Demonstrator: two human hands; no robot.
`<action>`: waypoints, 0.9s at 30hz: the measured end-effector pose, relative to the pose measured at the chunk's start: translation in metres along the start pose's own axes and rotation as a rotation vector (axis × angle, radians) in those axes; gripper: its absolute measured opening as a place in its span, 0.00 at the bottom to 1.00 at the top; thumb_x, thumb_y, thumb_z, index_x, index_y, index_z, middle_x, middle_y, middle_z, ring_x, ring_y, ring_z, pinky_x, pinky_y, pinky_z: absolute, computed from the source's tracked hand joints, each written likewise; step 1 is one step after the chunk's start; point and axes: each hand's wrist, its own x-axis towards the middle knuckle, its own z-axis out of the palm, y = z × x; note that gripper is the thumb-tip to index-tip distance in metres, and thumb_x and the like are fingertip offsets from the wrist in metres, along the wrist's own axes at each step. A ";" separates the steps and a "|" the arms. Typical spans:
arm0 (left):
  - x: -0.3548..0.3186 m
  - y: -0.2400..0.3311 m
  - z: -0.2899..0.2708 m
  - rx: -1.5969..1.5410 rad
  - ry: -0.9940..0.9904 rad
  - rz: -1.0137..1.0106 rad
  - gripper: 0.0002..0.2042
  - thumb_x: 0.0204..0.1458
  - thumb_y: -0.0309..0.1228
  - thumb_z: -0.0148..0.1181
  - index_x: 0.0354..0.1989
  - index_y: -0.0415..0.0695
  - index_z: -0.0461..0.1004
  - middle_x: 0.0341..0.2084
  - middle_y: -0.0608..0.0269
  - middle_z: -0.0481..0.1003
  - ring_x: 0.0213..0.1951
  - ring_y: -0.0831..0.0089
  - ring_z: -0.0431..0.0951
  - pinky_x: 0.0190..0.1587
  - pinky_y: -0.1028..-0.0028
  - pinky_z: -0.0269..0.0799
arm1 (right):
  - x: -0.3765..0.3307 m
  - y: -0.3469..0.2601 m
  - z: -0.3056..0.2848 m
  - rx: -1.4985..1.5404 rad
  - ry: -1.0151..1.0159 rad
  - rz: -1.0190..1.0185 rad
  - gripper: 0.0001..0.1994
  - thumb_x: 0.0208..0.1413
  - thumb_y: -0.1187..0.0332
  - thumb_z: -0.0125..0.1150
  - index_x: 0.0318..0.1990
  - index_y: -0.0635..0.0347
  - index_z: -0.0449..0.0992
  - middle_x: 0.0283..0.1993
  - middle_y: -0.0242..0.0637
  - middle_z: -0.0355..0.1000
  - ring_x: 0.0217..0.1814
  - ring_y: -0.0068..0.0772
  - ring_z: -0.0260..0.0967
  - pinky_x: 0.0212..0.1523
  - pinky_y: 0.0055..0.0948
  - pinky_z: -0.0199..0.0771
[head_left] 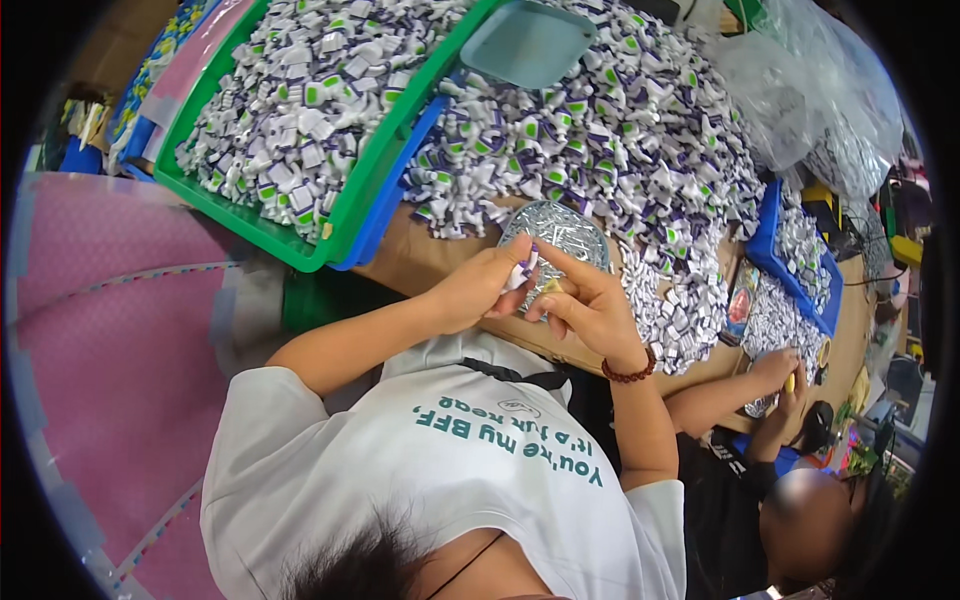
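In front of my chest my left hand (478, 288) is closed around a small white and purple plastic piece (522, 270), pinched at the fingertips. From the other side my right hand (592, 305) reaches in, its index fingertip at the top of that piece. The other fingers of this hand are curled, with a small yellowish thing (552, 287) among them whose kind I cannot make out. Just behind both hands is a round dish (575, 226) full of small silvery metal pins or screws, partly covered by my fingers.
A green crate (345, 205) of white, purple and green plastic pieces rests on a blue one at left. A large heap (600, 130) of similar pieces covers the table, with a grey lid (528, 45) on top. At right are a blue bin (790, 255), clear plastic bags (800, 90) and a co-worker's hands (780, 378).
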 end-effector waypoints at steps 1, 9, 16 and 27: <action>-0.001 0.003 0.004 0.024 -0.004 0.008 0.26 0.58 0.55 0.34 0.29 0.45 0.68 0.09 0.72 0.60 0.11 0.84 0.55 0.14 0.82 0.47 | -0.002 0.001 0.000 0.003 0.001 -0.002 0.27 0.51 0.77 0.56 0.60 0.60 0.60 0.25 0.31 0.73 0.19 0.11 0.61 0.22 0.13 0.61; -0.009 0.013 0.012 0.244 -0.073 0.065 0.24 0.60 0.52 0.33 0.33 0.43 0.68 0.18 0.70 0.66 0.17 0.86 0.60 0.19 0.84 0.55 | -0.002 0.001 0.004 -0.020 0.014 -0.026 0.28 0.50 0.75 0.60 0.60 0.58 0.61 0.23 0.28 0.72 0.19 0.09 0.58 0.21 0.13 0.60; -0.013 0.008 0.018 0.317 -0.089 0.282 0.23 0.61 0.49 0.32 0.33 0.41 0.67 0.21 0.71 0.67 0.19 0.86 0.59 0.20 0.84 0.55 | -0.005 -0.002 0.004 -0.168 0.078 -0.092 0.24 0.46 0.74 0.64 0.54 0.60 0.69 0.31 0.35 0.77 0.27 0.09 0.63 0.29 0.15 0.67; 0.000 0.002 0.005 0.408 0.015 0.115 0.20 0.62 0.44 0.36 0.34 0.39 0.67 0.18 0.70 0.66 0.19 0.85 0.62 0.20 0.82 0.57 | 0.003 0.001 0.000 -0.191 0.071 -0.064 0.24 0.47 0.72 0.63 0.55 0.58 0.68 0.34 0.36 0.76 0.32 0.12 0.64 0.35 0.18 0.69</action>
